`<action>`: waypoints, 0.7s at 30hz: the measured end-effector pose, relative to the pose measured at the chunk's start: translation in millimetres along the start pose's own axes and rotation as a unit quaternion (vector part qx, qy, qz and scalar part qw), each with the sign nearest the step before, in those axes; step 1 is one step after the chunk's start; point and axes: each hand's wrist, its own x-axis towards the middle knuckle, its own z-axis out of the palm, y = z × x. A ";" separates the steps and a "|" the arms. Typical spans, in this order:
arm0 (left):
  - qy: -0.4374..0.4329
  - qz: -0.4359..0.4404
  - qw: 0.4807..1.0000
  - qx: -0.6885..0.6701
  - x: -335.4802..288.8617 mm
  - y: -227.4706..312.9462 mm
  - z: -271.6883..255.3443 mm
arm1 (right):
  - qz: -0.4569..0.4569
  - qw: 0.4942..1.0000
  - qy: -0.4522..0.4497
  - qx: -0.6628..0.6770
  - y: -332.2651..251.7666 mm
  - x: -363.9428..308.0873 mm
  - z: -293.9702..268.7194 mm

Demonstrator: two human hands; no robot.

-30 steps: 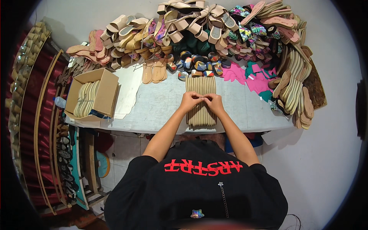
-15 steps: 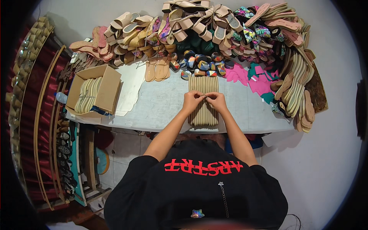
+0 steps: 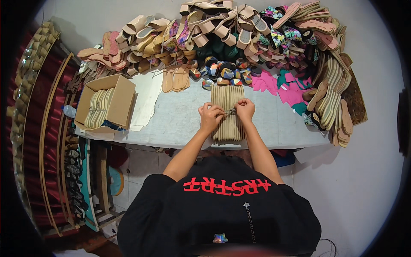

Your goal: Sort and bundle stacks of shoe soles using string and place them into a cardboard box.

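A block of shoe soles point(image 3: 227, 130), packed side by side on edge in beige and olive stripes, rests on the table before me. A thin dark tie point(image 3: 230, 112) crosses its middle. My left hand point(image 3: 210, 117) lies over the bundle's left edge, its fingertips closed at the tie. At the right edge my right hand point(image 3: 245, 110) pinches the other side of the tie, with its fingers curled. The tie's ends are too small to make out.
A cardboard box point(image 3: 121, 103) with more striped soles stands at left, beside white sheets point(image 3: 144, 103). Multicoloured heels point(image 3: 227, 70) sit just behind the bundle. Sandals point(image 3: 205, 25) are heaped along the back, with pink scraps point(image 3: 291, 95) and stacked soles point(image 3: 332, 107) at right.
My hands have moved apart from the bundle's middle, the left one left and slightly nearer me, the right one slightly right. The tie now shows between them.
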 end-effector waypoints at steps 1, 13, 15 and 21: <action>0.002 -0.021 1.000 0.014 -4.1 0.3 -1.9 | 0.001 1.000 0.000 0.000 2.0 -0.8 1.8; -0.041 -0.150 0.988 -0.015 -24.7 -10.8 2.0 | -0.205 0.978 0.020 0.015 24.8 3.1 -10.2; -0.035 -0.170 0.982 -0.071 -33.6 -15.0 6.7 | -0.294 0.949 0.118 -0.011 39.1 14.2 -19.8; -0.083 -0.431 0.873 -0.212 -67.8 -50.3 45.9 | 0.142 0.960 -0.210 0.123 95.5 4.6 -26.9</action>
